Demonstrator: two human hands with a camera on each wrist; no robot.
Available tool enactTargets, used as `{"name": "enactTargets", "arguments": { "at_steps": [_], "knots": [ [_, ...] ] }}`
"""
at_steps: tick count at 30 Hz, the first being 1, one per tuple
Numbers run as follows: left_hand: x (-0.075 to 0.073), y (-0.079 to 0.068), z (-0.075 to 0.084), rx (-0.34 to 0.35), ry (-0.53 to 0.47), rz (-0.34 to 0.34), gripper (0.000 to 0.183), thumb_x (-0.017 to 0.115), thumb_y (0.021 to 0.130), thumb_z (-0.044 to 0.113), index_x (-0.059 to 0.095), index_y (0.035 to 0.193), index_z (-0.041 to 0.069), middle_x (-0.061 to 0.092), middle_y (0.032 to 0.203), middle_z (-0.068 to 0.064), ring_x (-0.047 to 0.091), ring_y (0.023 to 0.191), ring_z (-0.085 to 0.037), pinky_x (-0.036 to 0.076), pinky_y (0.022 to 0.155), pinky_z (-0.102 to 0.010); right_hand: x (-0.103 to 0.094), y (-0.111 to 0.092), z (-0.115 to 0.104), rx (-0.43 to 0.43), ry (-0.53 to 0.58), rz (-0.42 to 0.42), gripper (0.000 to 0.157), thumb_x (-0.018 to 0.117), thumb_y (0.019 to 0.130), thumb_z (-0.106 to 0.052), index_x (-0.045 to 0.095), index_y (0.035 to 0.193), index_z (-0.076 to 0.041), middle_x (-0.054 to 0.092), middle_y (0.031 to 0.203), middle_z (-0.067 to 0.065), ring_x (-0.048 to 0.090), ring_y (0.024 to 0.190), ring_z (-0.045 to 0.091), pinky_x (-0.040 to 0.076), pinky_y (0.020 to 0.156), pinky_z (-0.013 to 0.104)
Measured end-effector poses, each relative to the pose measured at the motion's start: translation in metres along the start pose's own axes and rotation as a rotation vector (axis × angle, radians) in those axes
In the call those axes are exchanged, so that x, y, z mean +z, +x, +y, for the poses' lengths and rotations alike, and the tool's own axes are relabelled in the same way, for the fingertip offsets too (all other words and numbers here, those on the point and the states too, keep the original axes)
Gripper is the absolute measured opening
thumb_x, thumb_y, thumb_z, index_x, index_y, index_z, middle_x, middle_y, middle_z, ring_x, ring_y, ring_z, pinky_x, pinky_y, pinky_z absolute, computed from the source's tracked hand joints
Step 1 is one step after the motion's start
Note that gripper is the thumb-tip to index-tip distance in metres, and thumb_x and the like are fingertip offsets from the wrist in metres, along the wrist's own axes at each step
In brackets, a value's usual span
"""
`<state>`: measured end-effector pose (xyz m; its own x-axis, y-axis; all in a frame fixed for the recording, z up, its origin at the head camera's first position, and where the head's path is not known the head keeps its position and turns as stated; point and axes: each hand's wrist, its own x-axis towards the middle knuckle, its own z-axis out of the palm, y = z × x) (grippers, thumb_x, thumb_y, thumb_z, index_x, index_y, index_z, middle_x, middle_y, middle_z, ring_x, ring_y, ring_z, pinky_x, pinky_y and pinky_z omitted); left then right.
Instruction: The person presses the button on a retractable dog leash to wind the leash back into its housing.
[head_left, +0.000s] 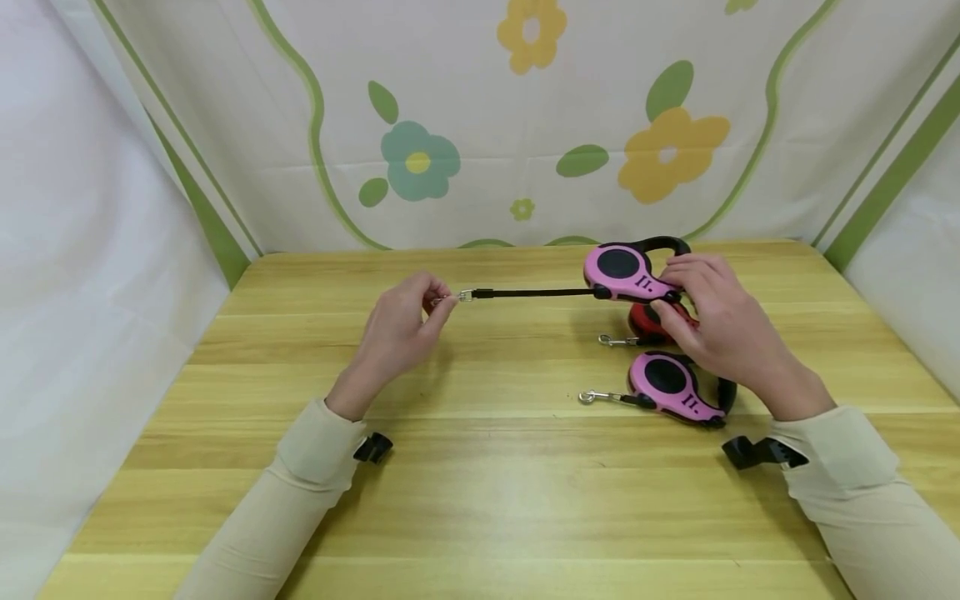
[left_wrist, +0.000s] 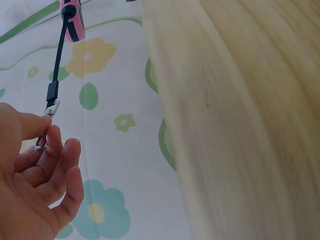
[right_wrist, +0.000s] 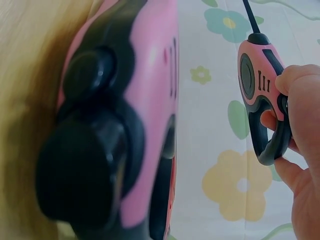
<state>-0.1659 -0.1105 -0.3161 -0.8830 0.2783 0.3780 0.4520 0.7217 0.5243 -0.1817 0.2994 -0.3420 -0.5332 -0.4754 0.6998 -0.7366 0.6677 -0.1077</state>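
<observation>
My right hand [head_left: 723,321] holds a pink and black retractable dog leash [head_left: 618,263] just above the table, its thumb low on the casing and its fingers at the black handle. In the right wrist view, fingers reach through the loop of this leash [right_wrist: 247,75]. A short black strap [head_left: 536,292] runs straight out of it to the left. At the strap's end, my left hand [head_left: 397,329] pinches a silver metal clip [left_wrist: 51,108] between thumb and forefinger, partly hiding it. The other left fingers curl loosely in the left wrist view.
Below the held leash lies a red retractable leash [head_left: 647,322], partly covered by it and the right hand. Nearer me lies another pink leash [head_left: 667,375], its clip pointing left. A flowered cloth [head_left: 480,183] hangs behind the wooden table [head_left: 487,500].
</observation>
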Motion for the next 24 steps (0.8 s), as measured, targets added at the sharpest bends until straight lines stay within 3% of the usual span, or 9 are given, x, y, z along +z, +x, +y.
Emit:
{"name": "enactTargets", "arguments": {
  "at_steps": [7,14,24],
  "knots": [
    [-0.0014,-0.0003,0.0036,-0.025,0.002,0.007,0.012,0.068,0.105,0.015,0.068,0.106,0.003,0.07,0.093,-0.011,0.059,0.077,-0.023,0.041,0.063,-0.03,-0.0004,0.0014,0.0003,-0.007,0.004,0.0,0.066,0.043,0.113,-0.048,0.065,0.115,0.014,0.068,0.119,0.032,0.057,0.124,0.05,0.041,0.112,0.049],
    [-0.0021,0.001,0.0041,-0.03,0.01,0.015,0.011,0.069,0.104,0.016,0.07,0.106,0.005,0.073,0.093,-0.009,0.063,0.079,-0.023,0.043,0.065,-0.031,-0.0029,-0.0005,-0.0012,0.012,-0.002,-0.011,0.068,0.042,0.113,-0.05,0.065,0.115,0.014,0.068,0.119,0.031,0.057,0.124,0.049,0.038,0.118,0.037],
    [-0.0019,0.0005,0.0049,-0.041,0.012,0.027,0.009,0.07,0.103,0.014,0.073,0.105,0.005,0.074,0.093,-0.01,0.062,0.077,-0.024,0.043,0.065,-0.032,-0.0046,-0.001,-0.0029,0.014,-0.005,-0.027,0.07,0.041,0.113,-0.051,0.065,0.116,0.014,0.067,0.12,0.032,0.056,0.124,0.049,0.039,0.112,0.046]
  ]
}}
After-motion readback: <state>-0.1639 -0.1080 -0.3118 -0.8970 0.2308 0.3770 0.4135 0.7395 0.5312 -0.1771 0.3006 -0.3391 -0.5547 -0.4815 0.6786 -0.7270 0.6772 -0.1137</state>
